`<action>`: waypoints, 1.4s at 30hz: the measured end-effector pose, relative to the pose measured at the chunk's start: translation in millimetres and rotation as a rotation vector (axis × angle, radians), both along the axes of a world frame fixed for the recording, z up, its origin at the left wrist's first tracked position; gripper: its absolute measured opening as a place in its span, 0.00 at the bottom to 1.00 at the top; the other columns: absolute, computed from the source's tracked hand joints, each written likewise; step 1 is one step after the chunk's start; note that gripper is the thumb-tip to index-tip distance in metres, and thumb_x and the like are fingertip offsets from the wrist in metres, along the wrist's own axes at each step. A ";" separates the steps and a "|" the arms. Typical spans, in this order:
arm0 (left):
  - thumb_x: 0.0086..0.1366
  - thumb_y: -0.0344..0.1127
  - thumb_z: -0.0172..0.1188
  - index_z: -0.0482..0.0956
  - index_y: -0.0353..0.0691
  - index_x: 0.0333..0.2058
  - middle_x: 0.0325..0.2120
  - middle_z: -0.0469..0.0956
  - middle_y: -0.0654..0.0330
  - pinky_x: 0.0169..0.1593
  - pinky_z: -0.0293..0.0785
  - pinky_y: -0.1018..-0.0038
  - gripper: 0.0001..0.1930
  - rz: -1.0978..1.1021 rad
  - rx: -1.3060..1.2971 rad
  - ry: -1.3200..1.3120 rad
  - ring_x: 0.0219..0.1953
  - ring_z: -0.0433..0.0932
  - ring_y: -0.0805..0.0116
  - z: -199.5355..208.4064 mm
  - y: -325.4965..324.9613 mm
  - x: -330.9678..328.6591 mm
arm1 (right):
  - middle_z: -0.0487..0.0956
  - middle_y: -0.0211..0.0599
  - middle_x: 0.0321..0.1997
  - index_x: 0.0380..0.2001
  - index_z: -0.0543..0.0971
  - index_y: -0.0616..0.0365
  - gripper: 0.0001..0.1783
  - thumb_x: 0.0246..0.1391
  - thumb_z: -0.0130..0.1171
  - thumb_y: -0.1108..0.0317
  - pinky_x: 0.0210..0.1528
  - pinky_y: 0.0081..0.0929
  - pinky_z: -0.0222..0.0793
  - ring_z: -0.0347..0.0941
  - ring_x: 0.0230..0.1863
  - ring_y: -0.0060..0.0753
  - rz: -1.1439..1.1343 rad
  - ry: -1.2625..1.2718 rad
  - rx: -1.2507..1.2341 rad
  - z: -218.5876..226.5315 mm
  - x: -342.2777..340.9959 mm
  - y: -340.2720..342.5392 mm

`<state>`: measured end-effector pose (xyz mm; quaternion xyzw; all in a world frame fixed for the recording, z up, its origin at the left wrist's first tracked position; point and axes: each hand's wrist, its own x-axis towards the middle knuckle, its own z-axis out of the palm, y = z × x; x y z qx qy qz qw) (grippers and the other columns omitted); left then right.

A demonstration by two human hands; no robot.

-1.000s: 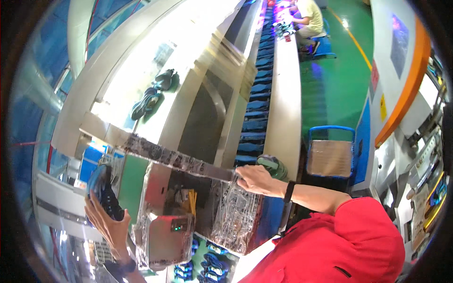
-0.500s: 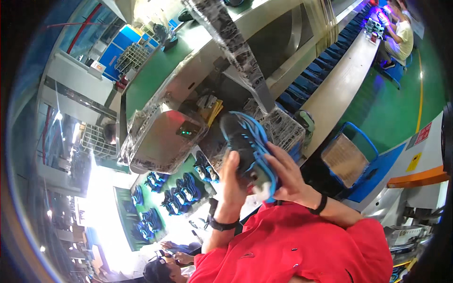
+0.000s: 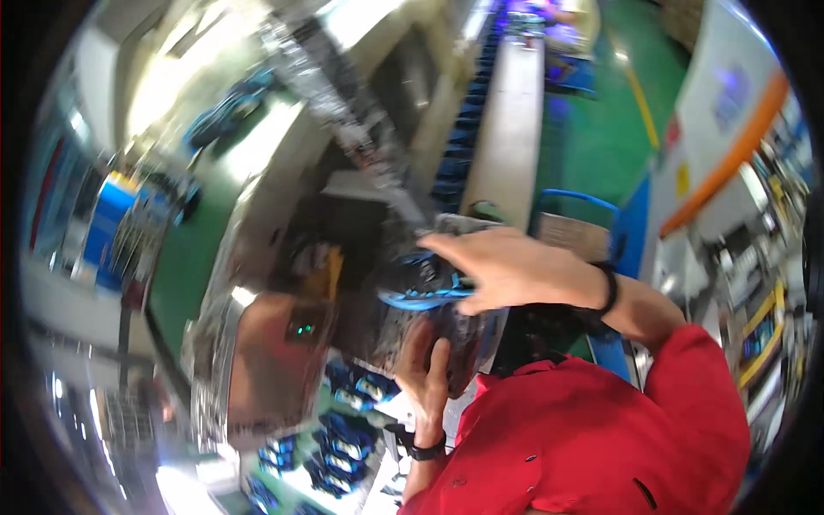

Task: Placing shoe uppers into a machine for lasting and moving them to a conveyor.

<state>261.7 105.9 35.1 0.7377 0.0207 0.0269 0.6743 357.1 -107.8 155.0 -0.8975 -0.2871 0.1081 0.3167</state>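
Observation:
A black and blue sports shoe [image 3: 416,283] lies on its side in the middle of the view, its toe to the left, blurred by motion. My right hand [image 3: 524,270] reaches over its heel end from the right, fingers above and thumb below, closed on it. Just under the shoe is my left hand [image 3: 422,378], its thumb and fingers apart and pointing up toward the sole. Whether those fingertips touch the shoe I cannot tell. Behind the shoe a wire-like rack or tray [image 3: 468,225] is partly hidden by my right hand.
A plastic-wrapped machine [image 3: 279,356] with a small green display stands to the left. A wrapped beam [image 3: 343,112] slants down toward my hands. Several dark shoes line the conveyor [image 3: 511,129] ahead. More shoes [image 3: 348,455] sit lower left. A blue-framed chair [image 3: 575,232] stands right.
The view has turned. The shoe went from upright between both hands to lying sideways, toe left. My right hand moved over its heel; my left hand dropped below, fingers apart.

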 end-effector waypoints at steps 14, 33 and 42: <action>0.70 0.39 0.52 0.68 0.27 0.56 0.58 0.68 0.46 0.61 0.65 0.62 0.23 -0.035 -0.187 -0.094 0.56 0.71 0.56 17.9 -13.0 -14.9 | 0.80 0.48 0.29 0.41 0.72 0.61 0.25 0.36 0.67 0.67 0.38 0.43 0.74 0.79 0.34 0.52 -0.497 -0.596 0.227 -53.1 -50.8 16.8; 0.69 0.46 0.54 0.66 0.32 0.57 0.49 0.73 0.60 0.50 0.72 0.72 0.26 -1.662 -0.115 0.431 0.47 0.74 0.70 24.4 -490.8 -305.8 | 0.78 0.31 0.39 0.49 0.75 0.59 0.33 0.32 0.67 0.74 0.45 0.21 0.69 0.73 0.39 0.20 -2.190 -0.726 0.772 -64.5 -618.6 -247.3; 0.46 0.46 0.73 0.68 0.22 0.51 0.47 0.75 0.33 0.52 0.72 0.61 0.40 -1.267 0.427 -0.324 0.49 0.77 0.44 -130.2 -759.8 -382.0 | 0.77 0.34 0.41 0.51 0.74 0.63 0.31 0.35 0.61 0.77 0.46 0.20 0.70 0.74 0.39 0.22 -2.613 -0.869 0.493 -60.8 -719.5 -278.3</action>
